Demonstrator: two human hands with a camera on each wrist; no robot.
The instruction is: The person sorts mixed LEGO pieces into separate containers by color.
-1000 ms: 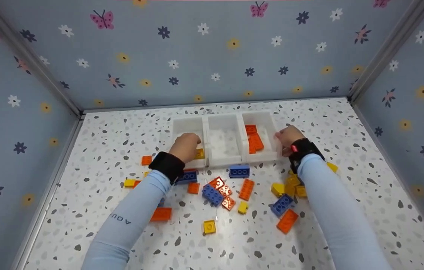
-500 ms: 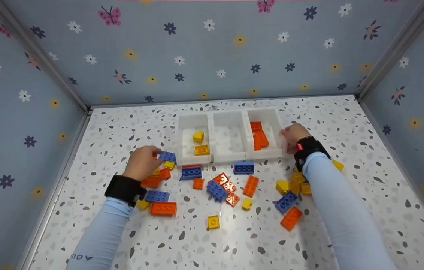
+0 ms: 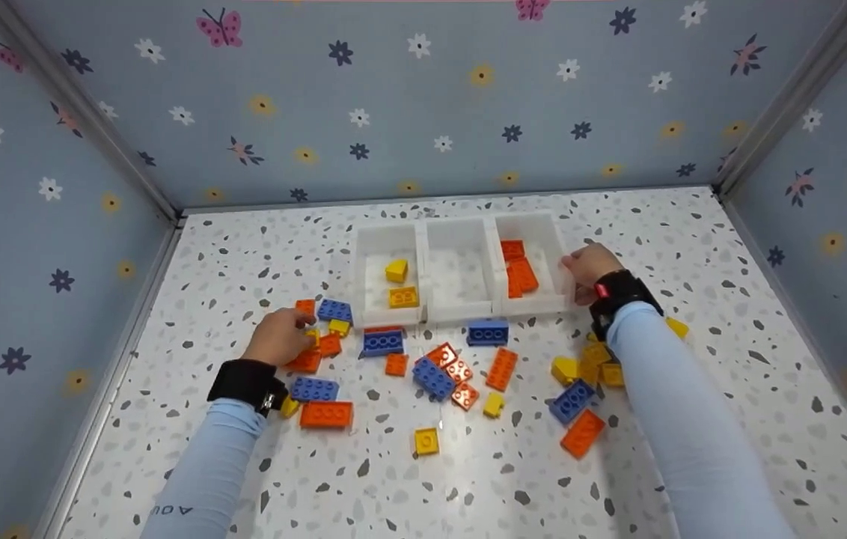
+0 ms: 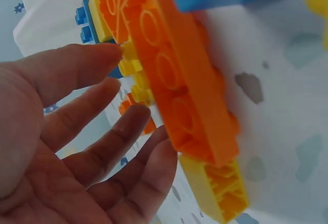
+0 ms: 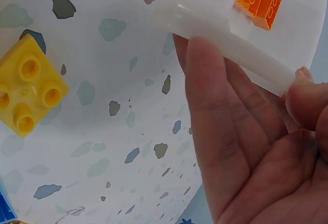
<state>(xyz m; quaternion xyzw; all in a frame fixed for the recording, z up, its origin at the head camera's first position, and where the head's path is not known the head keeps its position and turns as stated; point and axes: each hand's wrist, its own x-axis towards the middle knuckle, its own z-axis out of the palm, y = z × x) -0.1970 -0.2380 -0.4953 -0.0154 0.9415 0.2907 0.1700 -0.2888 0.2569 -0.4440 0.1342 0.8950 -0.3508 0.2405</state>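
Observation:
In the head view my left hand [image 3: 280, 337] is over a cluster of bricks left of the white three-compartment tray [image 3: 458, 308]. The left wrist view shows its fingers [image 4: 97, 147] loosely bent, with the fingertips close by a yellow brick [image 4: 134, 73] and a long orange brick [image 4: 179, 75]; contact is hard to tell. My right hand [image 3: 592, 271] grips the tray's right wall, thumb on one side and fingers on the other. Two yellow bricks [image 3: 403, 297] lie in the left compartment and several orange bricks [image 3: 521, 275] in the right one. The middle compartment holds none.
Blue bricks [image 3: 433, 378], orange bricks [image 3: 501, 369] and a small yellow brick [image 3: 426, 442] are scattered in front of the tray. More yellow bricks [image 3: 592, 364] lie beneath the right forearm. Flower-patterned panels [image 3: 423, 105] enclose the speckled table [image 3: 468, 494].
My left hand has left the tray's left compartment for the brick cluster at the left, then shifted slightly down. Two yellow bricks show in that compartment. The right hand stays on the tray.

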